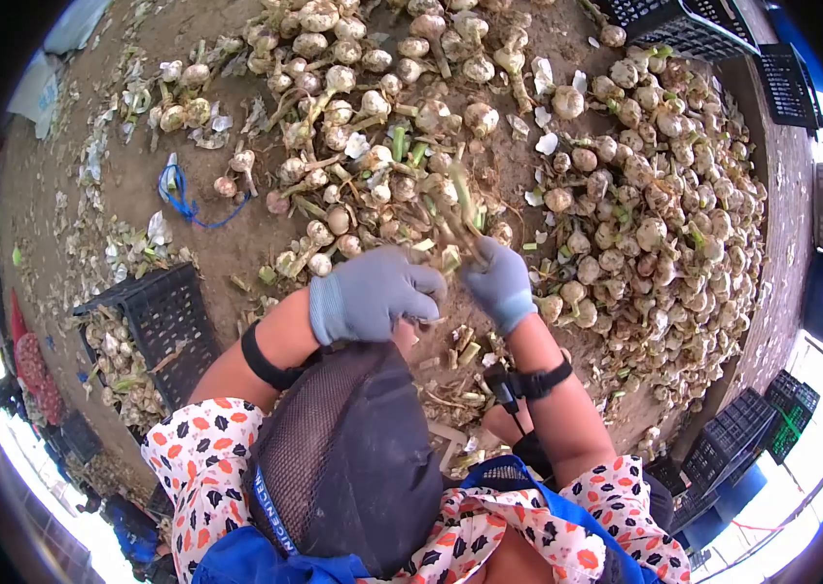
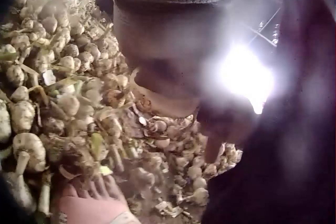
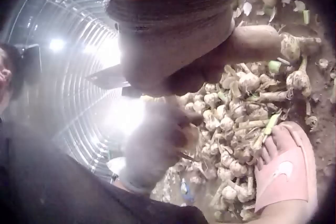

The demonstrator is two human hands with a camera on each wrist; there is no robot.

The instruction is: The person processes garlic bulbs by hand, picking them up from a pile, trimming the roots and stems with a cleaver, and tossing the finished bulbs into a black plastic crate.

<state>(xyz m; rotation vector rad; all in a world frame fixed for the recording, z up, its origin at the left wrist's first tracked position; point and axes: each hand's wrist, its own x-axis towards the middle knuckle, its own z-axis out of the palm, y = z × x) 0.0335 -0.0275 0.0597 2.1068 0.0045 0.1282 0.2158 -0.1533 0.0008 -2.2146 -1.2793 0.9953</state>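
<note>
My left hand (image 1: 373,292), in a grey glove, is over the ground near my lap, its fingers bent; I cannot tell what is in it. Just right of it, my gloved right hand (image 1: 497,282) grips a tool, seen in the right wrist view by its pointed metal blade (image 3: 107,78), with the handle hidden in the glove. Blurred garlic stalks (image 1: 463,195) show in front of the right fingers. Loose garlic bulbs with stems (image 1: 339,127) lie spread ahead of both hands.
A large garlic pile (image 1: 655,234) stands on the right. At the left is a black crate (image 1: 173,321) with garlic in it. More black crates (image 1: 733,428) stand at the right edge. Blue string (image 1: 178,200) lies on the soil. A foot in a pink sandal (image 3: 286,176) rests beside the garlic.
</note>
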